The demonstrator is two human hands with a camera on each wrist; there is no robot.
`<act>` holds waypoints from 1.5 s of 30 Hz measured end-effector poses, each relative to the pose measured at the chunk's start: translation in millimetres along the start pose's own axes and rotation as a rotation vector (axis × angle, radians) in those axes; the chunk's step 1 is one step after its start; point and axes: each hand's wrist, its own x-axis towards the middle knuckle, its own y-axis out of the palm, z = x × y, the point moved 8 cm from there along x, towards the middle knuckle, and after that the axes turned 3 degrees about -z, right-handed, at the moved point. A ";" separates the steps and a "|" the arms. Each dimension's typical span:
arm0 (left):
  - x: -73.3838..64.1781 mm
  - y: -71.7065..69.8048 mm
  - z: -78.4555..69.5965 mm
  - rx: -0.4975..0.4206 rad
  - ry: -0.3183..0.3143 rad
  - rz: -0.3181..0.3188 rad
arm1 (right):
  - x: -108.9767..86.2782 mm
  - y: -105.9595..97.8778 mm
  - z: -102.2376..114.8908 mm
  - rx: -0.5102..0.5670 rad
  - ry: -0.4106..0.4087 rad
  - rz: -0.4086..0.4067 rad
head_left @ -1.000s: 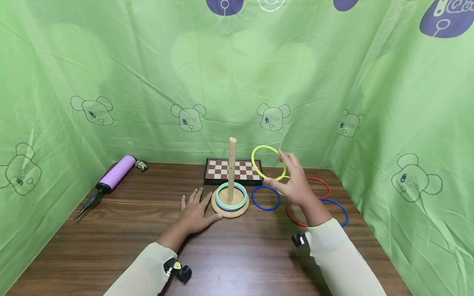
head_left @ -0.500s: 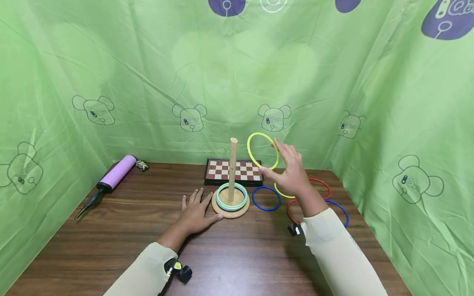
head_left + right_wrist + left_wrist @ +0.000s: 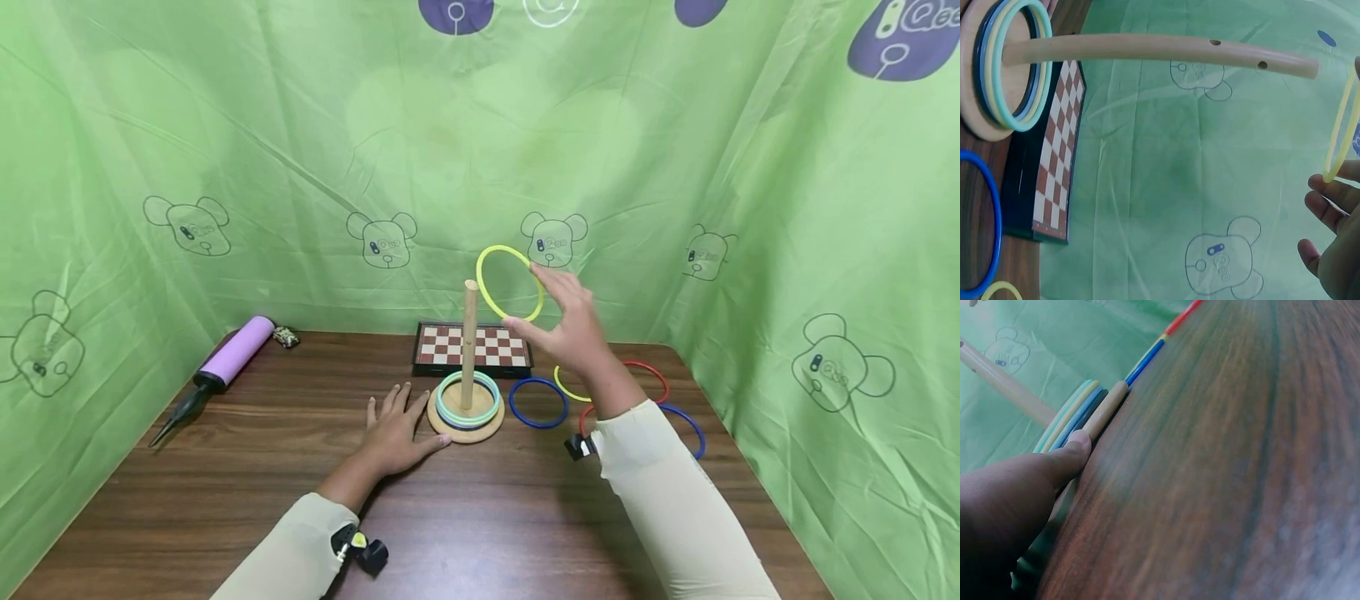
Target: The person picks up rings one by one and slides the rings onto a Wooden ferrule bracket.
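Observation:
My right hand (image 3: 573, 325) holds a yellow ring (image 3: 498, 247) tilted up in the air, its thumb below and fingertips at the upper right edge. The ring overlaps the upper right side of a wooden peg (image 3: 469, 342) in the head view, but is apart from the peg's tip in the right wrist view. Round the foot of the peg, several mint, pale yellow and blue rings (image 3: 1007, 119) lie stacked on its round wooden base (image 3: 480, 435). My left hand (image 3: 392, 435) rests on the table with fingers spread, its thumb (image 3: 1079, 440) against the base's edge.
Right of the base lie a blue ring (image 3: 538, 426), a yellow ring (image 3: 561, 386), red rings (image 3: 666, 383) and another blue ring (image 3: 702, 437). Behind stands a checkered board (image 3: 502, 346). A purple hand pump (image 3: 240, 350) and a small packet (image 3: 286, 337) lie at the left. Green cloth surrounds the table.
My right hand has lifted the yellow ring up and to the left, from above the loose rings to beside the peg's top. The left hand has stayed in place.

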 end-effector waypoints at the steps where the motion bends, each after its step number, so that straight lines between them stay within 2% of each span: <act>1: 0.0 -0.3 -0.1 0.000 -0.001 0.002 | 0.8 2.5 1.8 -0.003 0.001 0.009; 7: -0.1 -3.4 -2.2 0.030 -0.002 0.013 | -0.5 21.4 4.2 -0.048 0.046 0.088; 13: 0.0 -2.8 -2.4 0.041 -0.002 0.019 | -6.9 42.0 -4.1 -0.098 0.071 0.161; 18: -1.3 -3.7 -1.4 0.039 -0.004 0.019 | -17.7 55.4 -12.5 -0.118 0.105 0.220; 27: -1.8 -4.6 -0.7 0.033 0.005 0.019 | -43.9 71.7 -28.9 -0.113 0.167 0.275; 36: -3.4 -3.4 -0.7 0.025 0.010 0.011 | -71.6 99.8 -47.7 -0.131 0.209 0.382; 45: -1.2 -3.3 -1.8 -0.008 0.032 -0.014 | -84.3 117.4 -56.3 -0.155 0.203 0.427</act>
